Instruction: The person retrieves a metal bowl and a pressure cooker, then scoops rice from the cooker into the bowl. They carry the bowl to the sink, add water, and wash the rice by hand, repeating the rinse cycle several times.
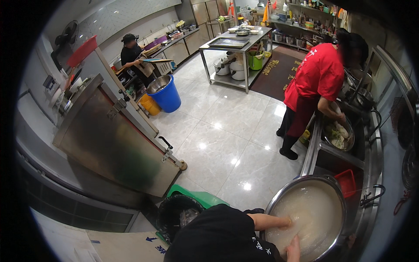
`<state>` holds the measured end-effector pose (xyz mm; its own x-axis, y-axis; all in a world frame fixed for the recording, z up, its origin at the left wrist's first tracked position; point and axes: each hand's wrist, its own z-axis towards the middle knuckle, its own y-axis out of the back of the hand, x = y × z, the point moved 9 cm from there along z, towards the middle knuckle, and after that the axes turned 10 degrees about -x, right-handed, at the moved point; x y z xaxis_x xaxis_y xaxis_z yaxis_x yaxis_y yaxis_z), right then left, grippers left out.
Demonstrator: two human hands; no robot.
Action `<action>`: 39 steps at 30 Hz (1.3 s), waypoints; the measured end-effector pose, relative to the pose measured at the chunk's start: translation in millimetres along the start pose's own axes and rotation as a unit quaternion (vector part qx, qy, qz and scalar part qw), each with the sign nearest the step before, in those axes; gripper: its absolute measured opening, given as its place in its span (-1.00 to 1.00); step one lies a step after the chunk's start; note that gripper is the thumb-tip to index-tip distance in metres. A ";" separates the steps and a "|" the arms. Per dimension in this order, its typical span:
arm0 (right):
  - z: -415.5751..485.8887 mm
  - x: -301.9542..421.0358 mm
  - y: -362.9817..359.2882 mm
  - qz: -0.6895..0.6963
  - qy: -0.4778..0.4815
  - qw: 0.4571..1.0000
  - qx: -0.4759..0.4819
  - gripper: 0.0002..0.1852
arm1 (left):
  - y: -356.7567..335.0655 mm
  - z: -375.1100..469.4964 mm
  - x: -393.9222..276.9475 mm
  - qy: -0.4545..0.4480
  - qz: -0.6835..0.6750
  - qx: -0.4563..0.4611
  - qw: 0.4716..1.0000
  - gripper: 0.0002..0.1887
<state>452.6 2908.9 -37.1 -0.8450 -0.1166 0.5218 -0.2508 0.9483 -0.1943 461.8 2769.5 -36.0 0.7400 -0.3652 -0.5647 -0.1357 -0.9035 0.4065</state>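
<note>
A large round steel basin (343,213) of cloudy, whitish water stands at the lower right, over the near end of the steel sink. My left hand (288,222) reaches into the water from the basin's left side, a thin yellow band at its wrist. Lower down, my right hand (293,247) also dips into the water. The cloudy water hides the fingers of both hands, so whether they hold anything does not show. A paler patch lies in the water to the right of the hands.
Beyond the basin are a red plastic container (346,183) and a black tap (376,194). A co-worker in red (319,70) handles food in a steel bowl (352,137). A black-lined bin (180,206) stands behind me; another person (131,54) works across the room.
</note>
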 end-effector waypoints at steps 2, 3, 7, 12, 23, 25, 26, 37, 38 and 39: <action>1.6 -2.5 -12.7 0.040 -0.010 0.999 0.012 -0.68 | -9.4 6.0 6.9 0.012 -0.043 -0.004 0.999 -0.56; 3.1 -0.4 -16.8 0.053 -0.005 0.998 0.013 -0.68 | -12.2 9.4 6.9 0.008 -0.063 -0.013 0.998 -0.56; 5.0 29.2 -29.3 0.057 0.057 0.997 0.007 -0.69 | 5.7 14.3 -15.8 -0.049 -0.142 -0.087 0.985 -0.57; -20.9 111.3 -42.8 -0.080 0.214 0.971 -0.073 -0.71 | 82.5 -21.2 -95.5 -0.181 -0.148 -0.176 0.956 -0.67; -31.3 226.2 -114.5 -0.532 0.478 0.685 -0.135 -0.66 | 154.0 -18.9 -156.2 -0.309 0.064 -0.288 0.904 -0.70; -23.1 220.9 -121.6 -0.598 0.439 0.657 -0.133 -0.60 | 146.5 -5.8 -149.9 -0.321 0.104 -0.270 0.902 -0.66; -21.1 217.1 -124.9 -0.622 0.437 0.635 -0.132 -0.57 | 142.0 0.4 -146.4 -0.330 0.122 -0.266 0.898 -0.64; 43.9 154.5 -58.3 -0.683 0.295 0.636 -0.205 -0.53 | 68.4 30.4 -103.8 -0.349 0.218 -0.274 0.869 -0.74; 42.2 147.3 -53.7 -0.699 0.268 0.632 -0.201 -0.54 | 63.5 26.2 -103.2 -0.364 0.243 -0.261 0.861 -0.74; 37.3 141.6 -52.2 -0.686 0.261 0.652 -0.191 -0.53 | 61.7 21.5 -100.8 -0.360 0.259 -0.255 0.859 -0.73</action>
<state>328.5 2831.9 16.0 0.3511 -0.9107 0.2176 -0.3815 0.0731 0.9215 364.7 2745.7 30.6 0.0428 -0.8985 -0.4369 0.1184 -0.4296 0.8952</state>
